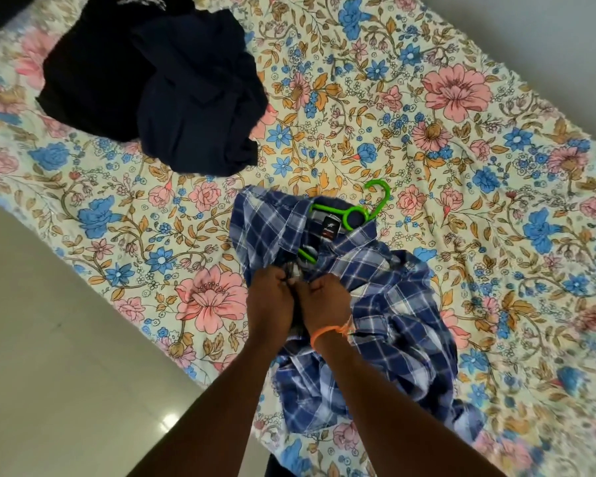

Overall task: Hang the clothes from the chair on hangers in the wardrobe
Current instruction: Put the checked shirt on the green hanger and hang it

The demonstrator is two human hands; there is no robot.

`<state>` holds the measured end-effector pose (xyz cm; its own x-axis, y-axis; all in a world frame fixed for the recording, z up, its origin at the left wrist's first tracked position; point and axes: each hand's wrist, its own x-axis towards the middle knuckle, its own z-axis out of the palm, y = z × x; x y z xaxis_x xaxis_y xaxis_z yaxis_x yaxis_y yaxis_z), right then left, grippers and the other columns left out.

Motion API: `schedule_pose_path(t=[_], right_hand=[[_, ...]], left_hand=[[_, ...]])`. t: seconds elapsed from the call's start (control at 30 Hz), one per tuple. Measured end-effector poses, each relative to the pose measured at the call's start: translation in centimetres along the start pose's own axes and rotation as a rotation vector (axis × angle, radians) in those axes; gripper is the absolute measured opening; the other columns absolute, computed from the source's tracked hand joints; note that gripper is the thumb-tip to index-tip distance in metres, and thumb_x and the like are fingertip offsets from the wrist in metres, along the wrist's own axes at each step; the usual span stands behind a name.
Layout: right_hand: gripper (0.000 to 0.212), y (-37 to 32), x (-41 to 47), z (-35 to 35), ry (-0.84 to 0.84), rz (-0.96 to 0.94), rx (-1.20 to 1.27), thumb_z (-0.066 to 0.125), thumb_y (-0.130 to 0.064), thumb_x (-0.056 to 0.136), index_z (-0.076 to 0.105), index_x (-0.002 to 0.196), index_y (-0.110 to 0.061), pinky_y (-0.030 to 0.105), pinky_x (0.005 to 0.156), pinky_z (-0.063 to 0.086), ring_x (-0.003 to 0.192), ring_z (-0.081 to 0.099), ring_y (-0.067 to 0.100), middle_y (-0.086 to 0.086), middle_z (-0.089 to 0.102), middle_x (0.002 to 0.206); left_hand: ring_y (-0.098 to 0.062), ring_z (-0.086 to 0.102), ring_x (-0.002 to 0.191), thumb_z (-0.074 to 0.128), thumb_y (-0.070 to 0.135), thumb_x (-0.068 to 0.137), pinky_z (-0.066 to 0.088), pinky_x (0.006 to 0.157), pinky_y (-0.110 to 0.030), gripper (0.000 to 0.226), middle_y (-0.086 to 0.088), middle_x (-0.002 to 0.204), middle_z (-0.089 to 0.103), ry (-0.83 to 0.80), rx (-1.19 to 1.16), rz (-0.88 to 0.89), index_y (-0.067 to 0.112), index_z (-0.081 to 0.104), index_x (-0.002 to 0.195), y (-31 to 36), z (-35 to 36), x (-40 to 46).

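One checked shirt (351,304) lies spread on the bed (496,166), reaching from the middle of the sheet down to its near edge, collar towards the far side. One green hanger (353,215) is already inside it: the hook sticks out past the collar onto the sheet, and a short piece of one arm shows in the open neck. Laid flat like this, the shirt stays put while its front is closed, which probably keeps it from sliding off the hanger later.

The left hand (270,301) and the right hand (324,297) meet just below the collar, touching each other, fingers curled and pinching the two front edges of the shirt together, most likely at a top button, though the button itself is hidden. An orange band (327,333) circles the right wrist.

Near the far left corner of the bed sits one heap of dark clothes (152,84), well apart from the shirt. How many garments it holds I cannot tell; at least two shades show.
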<state>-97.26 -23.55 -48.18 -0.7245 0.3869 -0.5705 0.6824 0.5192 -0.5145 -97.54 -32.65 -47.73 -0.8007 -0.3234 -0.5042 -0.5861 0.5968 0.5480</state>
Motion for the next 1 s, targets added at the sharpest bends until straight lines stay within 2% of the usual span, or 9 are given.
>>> schedule_pose_path(t=[0.07, 0.17, 0.3, 0.43, 0.57, 0.73, 0.83, 0.93, 1.0], right_hand=[[0.043, 0.1, 0.2, 0.1, 0.006, 0.033, -0.053, 0.076, -0.055, 0.077, 0.053, 0.073, -0.018, 0.028, 0.056, 0.04, 0.069, 0.06, 0.024, 0.003, 0.062, 0.077], [0.04, 0.2, 1.0, 0.6, -0.011, 0.063, -0.121, 0.073, -0.051, 0.08, 0.056, 0.075, -0.015, 0.027, 0.057, 0.04, 0.07, 0.062, 0.026, 0.006, 0.063, 0.076], [0.028, 0.1, 1.3, 0.5, -0.006, 0.115, -0.016, 0.066, -0.025, 0.085, 0.055, 0.063, -0.012, 0.023, 0.049, 0.035, 0.056, 0.053, 0.021, 0.003, 0.053, 0.057], [0.031, 0.9, 0.0, 0.2, 0.048, 0.088, 0.278, 0.065, -0.001, 0.085, 0.048, 0.062, -0.011, 0.022, 0.055, 0.032, 0.054, 0.036, 0.012, -0.001, 0.042, 0.057], [0.039, 1.4, -1.4, 0.5, 0.127, 0.006, 0.455, 0.066, 0.006, 0.084, 0.042, 0.059, -0.011, 0.012, 0.05, 0.034, 0.052, 0.031, 0.006, 0.002, 0.037, 0.058], [0.037, 1.6, -2.0, 0.8, 0.202, -0.026, 0.452, 0.074, 0.002, 0.081, 0.048, 0.056, -0.004, 0.01, 0.049, 0.035, 0.048, 0.036, 0.004, 0.002, 0.044, 0.054], [0.036, 1.3, -2.3, 0.7, 0.206, -0.014, 0.508, 0.074, 0.005, 0.078, 0.057, 0.055, -0.015, 0.014, 0.051, 0.042, 0.048, 0.044, 0.001, -0.006, 0.051, 0.052], [0.019, 1.1, -2.6, 0.5, 0.171, -0.053, 0.515, 0.071, 0.004, 0.082, 0.07, 0.068, -0.009, 0.013, 0.054, 0.046, 0.051, 0.054, -0.001, -0.009, 0.059, 0.057], [0.018, 1.4, -2.5, 0.4, 0.15, -0.083, 0.509, 0.066, 0.004, 0.085, 0.069, 0.071, -0.006, 0.017, 0.055, 0.047, 0.053, 0.054, 0.002, -0.006, 0.06, 0.059]], left_hand=[[-0.015, 0.061, 0.079, 0.052, 0.005, 0.095, 0.04, 0.057, -0.019, 0.019, -0.006, 0.099, 0.067, -0.003, -0.035, 0.023, 0.01, 0.068, 0.104, -0.8, -0.9, -0.2], [-0.021, 0.069, 0.076, 0.052, 0.005, 0.097, 0.057, 0.062, -0.032, 0.019, -0.008, 0.1, 0.071, 0.02, -0.193, -0.049, 0.013, 0.069, 0.104, -1.8, -1.6, 0.2], [-0.025, 0.072, 0.067, 0.055, 0.004, 0.098, 0.061, 0.056, -0.038, 0.017, -0.008, 0.096, 0.067, -0.01, -0.404, -0.175, 0.018, 0.063, 0.093, -1.9, -2.3, 0.4], [-0.028, 0.072, 0.064, 0.058, -0.003, 0.093, 0.061, 0.055, -0.033, 0.016, -0.004, 0.092, 0.065, -0.008, -0.489, -0.222, 0.012, 0.061, 0.096, -2.0, -2.4, -0.1], [-0.024, 0.071, 0.06, 0.062, -0.001, 0.092, 0.062, 0.061, -0.039, 0.013, -0.007, 0.088, 0.069, -0.051, -0.413, -0.164, 0.011, 0.067, 0.094, -2.6, -2.0, -0.4], [-0.002, 0.056, 0.057, 0.064, 0.004, 0.088, 0.048, 0.053, -0.026, 0.016, 0.005, 0.066, 0.062, -0.034, -0.013, 0.227, 0.013, 0.07, 0.076, -2.3, -1.8, -0.2], [-0.005, 0.058, 0.064, 0.06, 0.013, 0.093, 0.045, 0.057, -0.023, 0.014, 0.006, 0.074, 0.064, -0.088, -0.016, 0.222, 0.016, 0.068, 0.082, -1.3, -1.5, -0.3], [-0.006, 0.059, 0.071, 0.057, 0.015, 0.096, 0.046, 0.063, -0.022, 0.012, 0.009, 0.08, 0.063, -0.171, -0.093, 0.167, 0.018, 0.066, 0.088, -0.4, -1.0, -0.8], [-0.008, 0.061, 0.072, 0.056, 0.014, 0.096, 0.05, 0.066, -0.026, 0.013, 0.008, 0.08, 0.064, -0.19, -0.15, 0.125, 0.018, 0.065, 0.088, -0.2, -0.8, -0.8]])
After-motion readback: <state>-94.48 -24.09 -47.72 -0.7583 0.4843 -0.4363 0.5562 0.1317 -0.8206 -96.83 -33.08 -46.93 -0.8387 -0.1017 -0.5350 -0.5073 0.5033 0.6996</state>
